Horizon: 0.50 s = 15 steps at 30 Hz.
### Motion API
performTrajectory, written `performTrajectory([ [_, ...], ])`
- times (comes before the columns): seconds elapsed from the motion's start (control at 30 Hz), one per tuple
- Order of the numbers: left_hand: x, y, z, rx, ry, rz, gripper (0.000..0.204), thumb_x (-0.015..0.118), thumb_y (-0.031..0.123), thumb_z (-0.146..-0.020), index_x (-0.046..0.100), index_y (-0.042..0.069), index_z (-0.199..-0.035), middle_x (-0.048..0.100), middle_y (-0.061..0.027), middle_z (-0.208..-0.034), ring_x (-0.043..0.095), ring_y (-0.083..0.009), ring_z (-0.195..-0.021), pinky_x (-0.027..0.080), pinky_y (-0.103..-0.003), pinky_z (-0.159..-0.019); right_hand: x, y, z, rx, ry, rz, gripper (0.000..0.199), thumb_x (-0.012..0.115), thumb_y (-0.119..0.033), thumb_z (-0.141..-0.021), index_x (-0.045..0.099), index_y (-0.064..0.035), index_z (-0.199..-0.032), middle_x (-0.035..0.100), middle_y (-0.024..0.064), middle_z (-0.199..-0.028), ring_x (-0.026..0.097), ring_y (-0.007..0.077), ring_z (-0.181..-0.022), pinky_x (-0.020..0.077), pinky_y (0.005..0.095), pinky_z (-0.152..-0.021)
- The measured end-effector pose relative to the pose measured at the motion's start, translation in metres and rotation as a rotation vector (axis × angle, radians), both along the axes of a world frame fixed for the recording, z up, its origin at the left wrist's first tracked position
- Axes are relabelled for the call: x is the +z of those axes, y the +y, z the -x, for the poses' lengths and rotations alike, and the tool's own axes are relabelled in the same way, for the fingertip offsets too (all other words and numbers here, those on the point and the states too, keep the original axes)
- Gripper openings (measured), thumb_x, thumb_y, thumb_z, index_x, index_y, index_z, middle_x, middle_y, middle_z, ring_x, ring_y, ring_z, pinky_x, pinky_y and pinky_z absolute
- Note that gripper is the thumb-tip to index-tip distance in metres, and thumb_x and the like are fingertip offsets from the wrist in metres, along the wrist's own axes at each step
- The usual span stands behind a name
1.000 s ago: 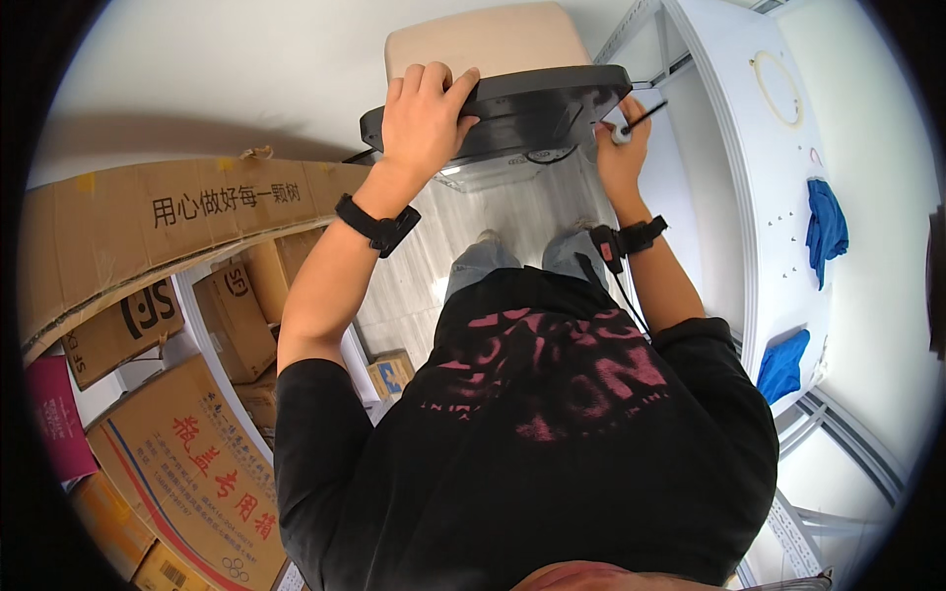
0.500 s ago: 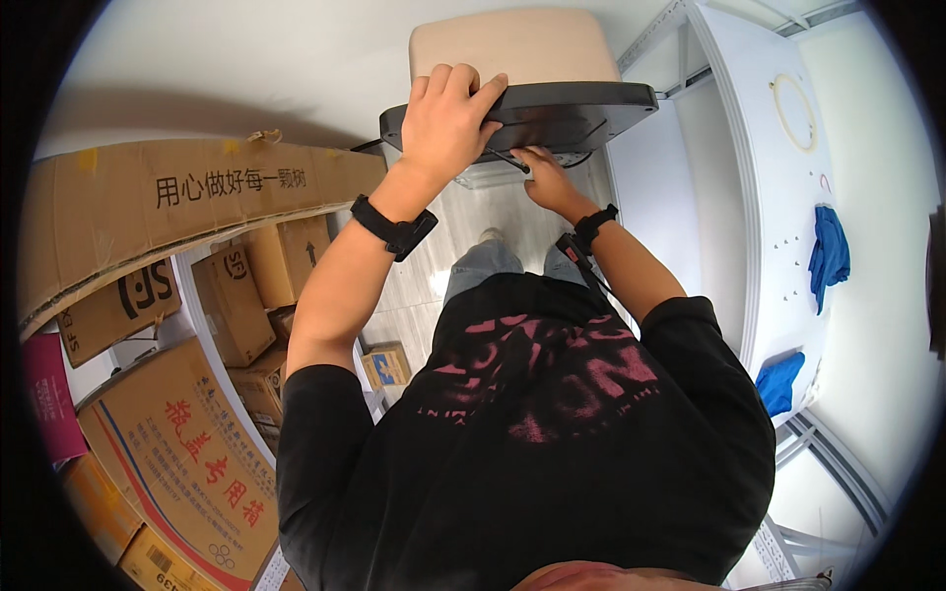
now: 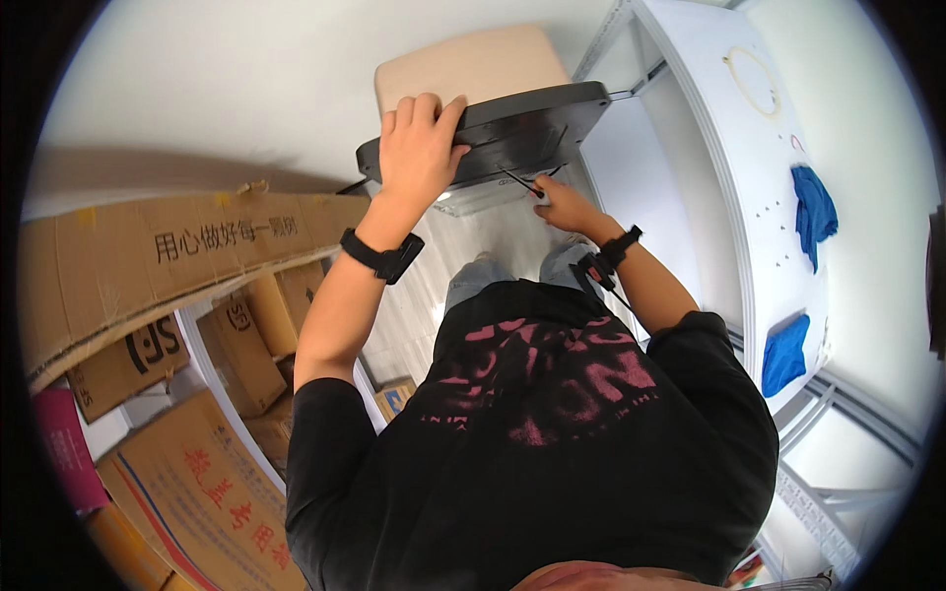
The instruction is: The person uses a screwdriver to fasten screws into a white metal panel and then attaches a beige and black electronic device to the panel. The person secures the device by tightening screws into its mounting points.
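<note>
A beige cushion [image 3: 473, 69] with a black base panel [image 3: 532, 118] stands tilted in front of me, like a padded chair seat. My left hand [image 3: 419, 148] grips the panel's near edge, fingers over the top and thumb along the side facing me. Below the panel, at its right part, my right hand [image 3: 570, 209] is closed around a thin dark rod-like tool [image 3: 522, 183], maybe a screwdriver. The rod slants up and left toward the panel's underside; I cannot tell whether its tip touches. Black straps [image 3: 379, 258] circle both wrists.
To the left, a shelf holds several cardboard boxes [image 3: 197, 483], with a long carton [image 3: 118, 251] on top. A white panel [image 3: 729, 128] with a round hoop [image 3: 754, 84] and blue cloths [image 3: 813, 212] stands at right. My legs are below, over a pale floor [image 3: 419, 286].
The padded seat and my left hand now lie further left and lower in the picture. My right hand has drawn down from the panel's underside, showing more of the dark rod.
</note>
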<state>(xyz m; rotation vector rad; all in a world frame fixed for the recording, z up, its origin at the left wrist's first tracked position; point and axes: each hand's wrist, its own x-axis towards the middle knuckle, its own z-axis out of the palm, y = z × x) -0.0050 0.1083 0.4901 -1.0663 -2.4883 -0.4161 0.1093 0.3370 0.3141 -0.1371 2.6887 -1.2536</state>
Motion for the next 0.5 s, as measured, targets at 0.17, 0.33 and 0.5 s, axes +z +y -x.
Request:
performTrajectory([
  [0.17, 0.013, 0.005, -0.002, 0.035, -0.059, 0.038, 0.062, 0.082, 0.022, -0.056, 0.058, 0.013, -0.113, 0.052, -0.0066, -0.098, 0.049, -0.0255, -0.094, 0.039, -0.037, -0.080, 0.047, 0.043, -0.061, -0.246, -0.204, 0.103, 0.034, 0.058, -0.004, -0.075, 0.044, -0.0033, -0.106, 0.055, 0.0139, -0.082, 0.057, 0.0247, -0.078, 0.0448, 0.0337, -0.071],
  [0.33, 0.016, 0.020, -0.003, 0.000, -0.066, -0.001, 0.057, 0.080, 0.024, -0.062, 0.057, 0.011, -0.113, 0.051, -0.0093, -0.100, 0.047, -0.0285, -0.095, 0.037, -0.039, -0.082, 0.081, 0.082, -0.121, -0.459, -0.273, 0.293, 0.042, 0.060, 0.002, -0.072, 0.040, -0.0046, -0.109, 0.054, 0.0096, -0.080, 0.053, 0.0170, -0.075, 0.0442, 0.0299, -0.069],
  [0.5, 0.027, 0.082, -0.026, -0.228, -0.051, -0.229, 0.044, 0.076, 0.014, -0.067, 0.061, 0.008, -0.108, 0.053, -0.0112, -0.100, 0.050, -0.0288, -0.093, 0.042, -0.038, -0.079, 0.118, 0.107, -0.180, -0.798, -0.084, 0.632, 0.036, 0.064, 0.002, -0.076, 0.046, -0.0004, -0.107, 0.060, 0.0073, -0.087, 0.062, 0.0167, -0.083, 0.0495, 0.0287, -0.074],
])
